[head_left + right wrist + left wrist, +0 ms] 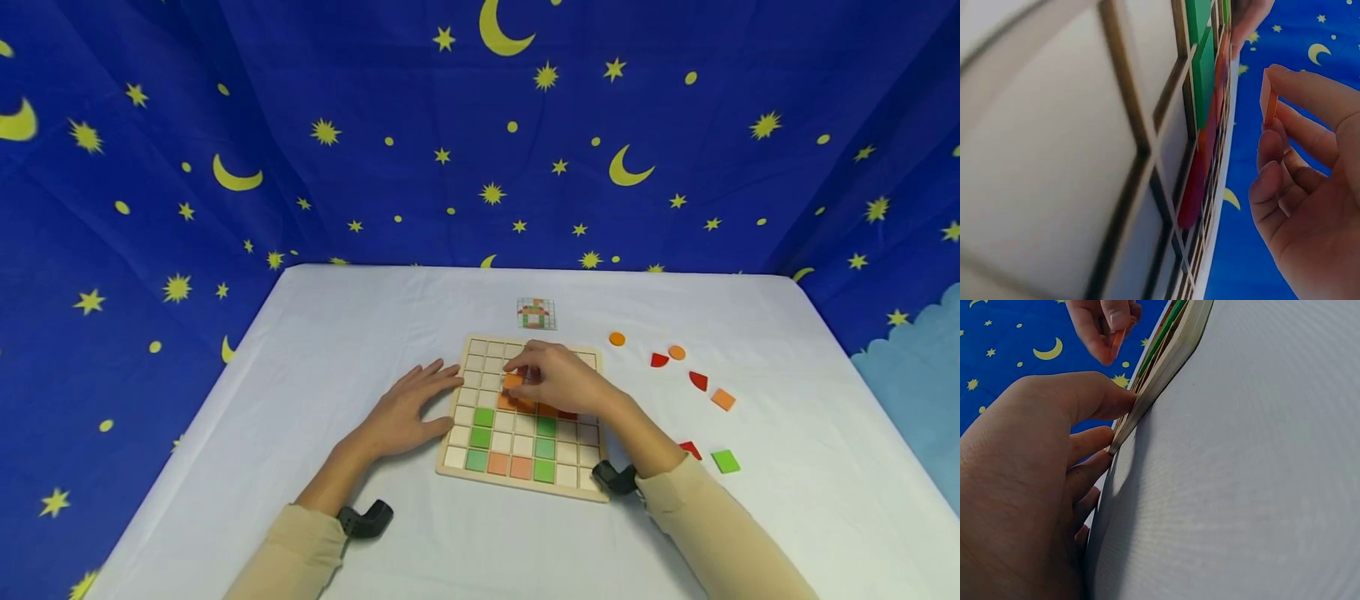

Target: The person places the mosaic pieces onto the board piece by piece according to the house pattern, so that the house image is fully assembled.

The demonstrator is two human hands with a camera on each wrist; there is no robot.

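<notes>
My right hand (561,380) is over the middle of the wooden grid board (517,485). Between its thumb and fingertips it pinches an orange square tile (1269,100), held clear of the board in the right wrist view. My left hand (405,414) lies with fingers spread at the board's left side, thumb and fingertips touching the edge in the left wrist view. Set in the grid are green tiles (481,437) in two columns, salmon tiles (509,465) in the bottom row and a row of orange tiles (548,410), partly hidden under my right hand, with a red piece (1191,190) at its end.
A small pattern card (536,313) lies behind the board. Loose to the right are orange discs (617,339), red quarter-round pieces (698,381), an orange square (723,399) and a green square (725,461). A white cloth (360,333) covers the table; a starry blue curtain (420,183) surrounds it.
</notes>
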